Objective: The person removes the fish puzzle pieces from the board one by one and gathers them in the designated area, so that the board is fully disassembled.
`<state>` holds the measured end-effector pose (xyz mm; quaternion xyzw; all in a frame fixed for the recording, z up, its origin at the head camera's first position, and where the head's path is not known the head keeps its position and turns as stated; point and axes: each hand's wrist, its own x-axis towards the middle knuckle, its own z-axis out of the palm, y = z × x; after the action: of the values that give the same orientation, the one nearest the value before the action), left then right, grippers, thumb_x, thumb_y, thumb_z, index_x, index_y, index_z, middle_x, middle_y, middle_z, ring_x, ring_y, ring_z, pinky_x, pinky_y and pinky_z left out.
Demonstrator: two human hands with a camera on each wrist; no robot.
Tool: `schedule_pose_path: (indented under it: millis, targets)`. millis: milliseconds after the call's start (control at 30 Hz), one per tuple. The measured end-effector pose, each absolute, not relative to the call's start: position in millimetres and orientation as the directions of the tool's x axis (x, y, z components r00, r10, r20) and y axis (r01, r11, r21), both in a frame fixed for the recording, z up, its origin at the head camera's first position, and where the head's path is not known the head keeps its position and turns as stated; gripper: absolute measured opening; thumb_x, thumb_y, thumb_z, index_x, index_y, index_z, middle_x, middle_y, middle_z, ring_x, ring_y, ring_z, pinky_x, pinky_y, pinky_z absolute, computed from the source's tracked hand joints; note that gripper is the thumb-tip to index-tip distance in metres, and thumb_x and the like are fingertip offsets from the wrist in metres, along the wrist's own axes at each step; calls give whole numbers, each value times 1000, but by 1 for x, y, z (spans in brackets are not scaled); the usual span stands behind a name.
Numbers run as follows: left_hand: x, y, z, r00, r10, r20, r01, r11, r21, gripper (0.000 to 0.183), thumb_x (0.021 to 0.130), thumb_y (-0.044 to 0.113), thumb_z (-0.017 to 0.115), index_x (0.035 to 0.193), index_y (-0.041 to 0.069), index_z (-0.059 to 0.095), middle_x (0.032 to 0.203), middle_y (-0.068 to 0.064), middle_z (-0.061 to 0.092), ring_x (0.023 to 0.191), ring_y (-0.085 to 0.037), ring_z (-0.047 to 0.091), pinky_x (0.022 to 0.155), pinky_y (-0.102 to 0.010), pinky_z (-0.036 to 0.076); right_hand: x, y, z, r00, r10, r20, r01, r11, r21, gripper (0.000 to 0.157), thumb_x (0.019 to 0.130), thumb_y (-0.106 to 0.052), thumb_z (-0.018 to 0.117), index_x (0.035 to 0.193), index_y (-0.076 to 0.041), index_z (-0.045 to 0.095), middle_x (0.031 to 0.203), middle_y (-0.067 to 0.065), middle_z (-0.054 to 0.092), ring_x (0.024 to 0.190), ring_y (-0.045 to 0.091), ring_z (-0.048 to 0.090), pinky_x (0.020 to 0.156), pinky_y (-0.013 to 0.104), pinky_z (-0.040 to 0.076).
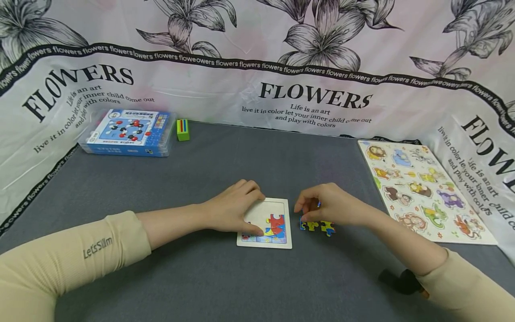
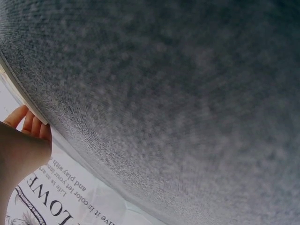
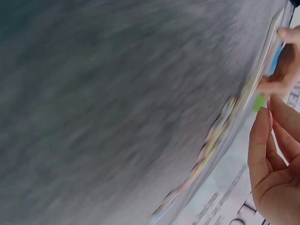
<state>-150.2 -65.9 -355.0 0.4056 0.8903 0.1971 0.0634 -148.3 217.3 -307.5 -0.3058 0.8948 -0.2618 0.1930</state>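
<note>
Puzzle tray (image 1: 287,223): I see cream rim
Loose pieces (image 1: 311,226) right of tray: yellow, blue
Tabletop (image 1: 225,286) under tray: grey

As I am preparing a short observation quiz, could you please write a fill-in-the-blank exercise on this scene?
1. The left hand touches the puzzle tray; the loose puzzle pieces by the right hand lie to the tray's ____ in the head view.
2. The small block beside the blue box is mainly ____ in colour.
3. The large board shows pictures of cartoon ____.

Missing words: right; green; animals.
</note>
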Motion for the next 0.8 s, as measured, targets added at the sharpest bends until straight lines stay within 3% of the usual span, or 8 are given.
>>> schedule_pose_path:
  millis: [500, 800]
  targets:
    - [-151, -67, -354, -650, 759, 49, 706, 578, 408, 71, 78, 57, 77, 129, 11, 57, 123, -1, 52, 106, -16, 45, 86, -27, 40, -153, 172, -303, -648, -733, -207, -478, 603, -639, 18, 82, -11, 79, 97, -17, 72, 85, -6, 70, 76, 5, 62, 68, 22, 55]
    - [-152, -67, -355, -645, 763, 47, 714, 578, 395, 74, 78, 59, 76, 131, 11, 57, 124, -1, 52, 108, -16, 45, 87, -28, 41, -159, 165, -306, -617, -750, -237, -491, 603, -629, 29, 76, -15, 85, 101, -21, 72, 90, -1, 68, 83, 9, 61, 75, 23, 54]
